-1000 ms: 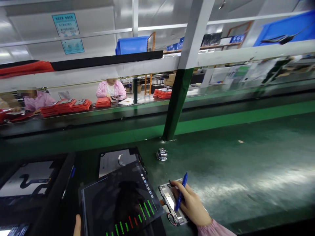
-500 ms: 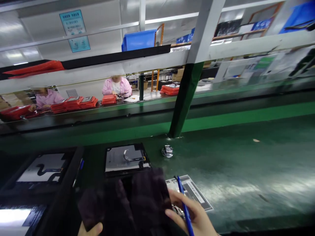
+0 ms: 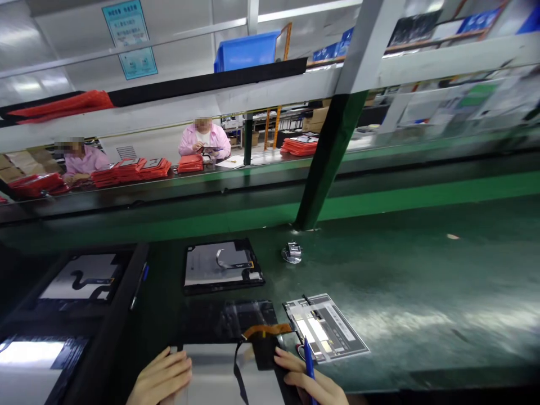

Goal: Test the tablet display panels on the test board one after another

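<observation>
In front of me lies a tablet display panel (image 3: pixel 211 374), silver back up, with a black cable strip and an orange flex cable (image 3: pixel 268 331) at its far edge. My left hand (image 3: pixel 162 377) grips its left edge, fingers resting on the silver back. At the right edge, my right hand (image 3: pixel 312 379) touches the panel and has a slim blue pen-like stick (image 3: pixel 309 360) between its fingers. A glossy black sheet or panel (image 3: pixel 211 318) lies just beyond the flex cable. To the right is a flat board (image 3: pixel 337 326) with electronic parts.
Another display panel (image 3: pixel 219 263) lies farther back, beside a small metal piece (image 3: pixel 292 252). Black trays with panels (image 3: pixel 80 275) stand left, a blue-capped pen (image 3: pixel 141 281) by their edge. A green post (image 3: pixel 327 163) rises from the bench. Across it, two people (image 3: pixel 203 140) sit near red stacks.
The panel was tilted up with its dark face showing; now it lies lower with its silver back and orange cable visible. The left hand has moved up onto its edge. The view shifted slightly.
</observation>
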Motion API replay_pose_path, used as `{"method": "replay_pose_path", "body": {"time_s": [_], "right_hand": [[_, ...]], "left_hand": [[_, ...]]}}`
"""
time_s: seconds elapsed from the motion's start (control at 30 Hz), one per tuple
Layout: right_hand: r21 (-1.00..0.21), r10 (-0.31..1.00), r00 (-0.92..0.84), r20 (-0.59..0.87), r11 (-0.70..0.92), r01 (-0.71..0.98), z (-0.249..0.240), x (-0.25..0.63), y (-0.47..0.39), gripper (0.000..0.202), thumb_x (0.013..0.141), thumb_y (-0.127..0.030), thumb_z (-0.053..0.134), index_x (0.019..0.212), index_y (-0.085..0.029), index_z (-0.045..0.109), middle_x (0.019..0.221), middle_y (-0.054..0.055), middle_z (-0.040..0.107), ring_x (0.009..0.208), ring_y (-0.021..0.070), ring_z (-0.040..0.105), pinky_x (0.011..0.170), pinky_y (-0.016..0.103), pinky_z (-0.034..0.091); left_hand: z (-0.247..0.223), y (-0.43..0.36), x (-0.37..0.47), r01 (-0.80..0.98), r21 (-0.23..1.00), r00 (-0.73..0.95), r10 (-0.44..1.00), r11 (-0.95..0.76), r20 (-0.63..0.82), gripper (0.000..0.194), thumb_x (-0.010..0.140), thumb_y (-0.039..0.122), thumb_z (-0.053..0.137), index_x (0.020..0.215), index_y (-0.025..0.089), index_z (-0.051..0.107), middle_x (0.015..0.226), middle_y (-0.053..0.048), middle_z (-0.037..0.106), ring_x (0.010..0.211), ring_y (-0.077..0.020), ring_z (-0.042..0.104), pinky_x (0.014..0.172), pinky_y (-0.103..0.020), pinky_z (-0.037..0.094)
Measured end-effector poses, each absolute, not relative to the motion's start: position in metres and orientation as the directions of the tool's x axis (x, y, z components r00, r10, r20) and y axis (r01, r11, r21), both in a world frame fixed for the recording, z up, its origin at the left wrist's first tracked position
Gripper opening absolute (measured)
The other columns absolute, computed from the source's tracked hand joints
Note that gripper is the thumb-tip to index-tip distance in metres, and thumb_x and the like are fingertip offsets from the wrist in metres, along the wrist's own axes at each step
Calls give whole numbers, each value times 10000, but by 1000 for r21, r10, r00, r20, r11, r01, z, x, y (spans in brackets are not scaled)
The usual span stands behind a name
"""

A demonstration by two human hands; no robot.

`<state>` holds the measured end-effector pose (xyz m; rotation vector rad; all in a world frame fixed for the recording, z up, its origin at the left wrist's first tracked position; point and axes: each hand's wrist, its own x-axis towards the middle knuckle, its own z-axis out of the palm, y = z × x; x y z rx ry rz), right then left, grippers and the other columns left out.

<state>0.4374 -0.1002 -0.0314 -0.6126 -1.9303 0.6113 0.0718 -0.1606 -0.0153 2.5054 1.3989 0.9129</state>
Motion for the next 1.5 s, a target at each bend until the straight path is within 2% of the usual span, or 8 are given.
{"method": "replay_pose_path", "body": {"time_s": [0.23,0.37,0.47,0.67,0.9,1.03,1.37,1.5], "right_hand": [[-587,647,-281,709,762,273,-29,448,-90,126,912,-197,580,953,-211,699,1010,81,755,919,213,730,845,237,583],[-842,863,-3,505,494,216,-24,446,-100,250,962,-330,500,1008,-195,705,536,-11,643,482,144,651,541,214,562],[-943,944,27,330,329,40,-20,432,-105,549,1001,-509,253,1059,-180,690,498,-15,541,438,141,548,459,248,488],[-933,934,29,357,355,60,-14,405,-96,431,951,-429,475,617,-191,610,606,23,614,553,156,601,536,259,488],[-896,888,174,426,388,215,-28,399,-91,439,876,-313,614,502,-204,412,483,-31,523,429,110,504,464,230,415],[-862,867,145,477,429,268,-28,398,-90,415,875,-287,602,520,-203,405,490,-39,502,425,101,484,455,222,404],[-880,887,106,448,418,225,-23,405,-93,414,893,-320,598,516,-200,476,512,-18,547,450,115,523,461,229,456],[-850,861,112,497,456,264,-9,413,-94,288,992,-267,406,887,-186,661,731,43,719,584,153,675,564,242,565]], "left_hand": [[-8,-167,80,771,349,399,832,-532,385,351,985,266,434,1284,401,557,1208,40,688,1122,-176,640,1029,-381,468],[-3,-157,76,779,226,481,788,-585,384,410,1001,215,380,1375,358,470,1276,27,652,1211,-145,573,1068,-331,406],[-2,-151,75,796,123,532,782,-593,324,482,981,126,370,1414,333,417,1328,19,615,1256,-154,534,1074,-345,407],[14,-148,79,867,-29,496,858,-497,135,865,749,-140,253,1429,383,365,1431,61,501,1311,-195,481,1025,-405,479],[39,-148,121,889,383,189,963,-252,194,442,911,130,447,1292,305,588,1248,-28,674,1123,-198,633,954,-324,541],[46,-145,161,787,612,86,996,-79,19,404,929,344,505,1330,312,550,1300,-33,641,1184,-230,605,1022,-381,486],[37,-143,194,589,808,128,988,-9,-83,302,929,407,497,1166,346,674,1270,-33,637,1189,-231,581,1045,-360,447],[35,-140,203,515,855,133,991,-50,-22,237,920,350,531,981,306,756,1076,-68,671,1039,-212,637,933,-309,500]]}}
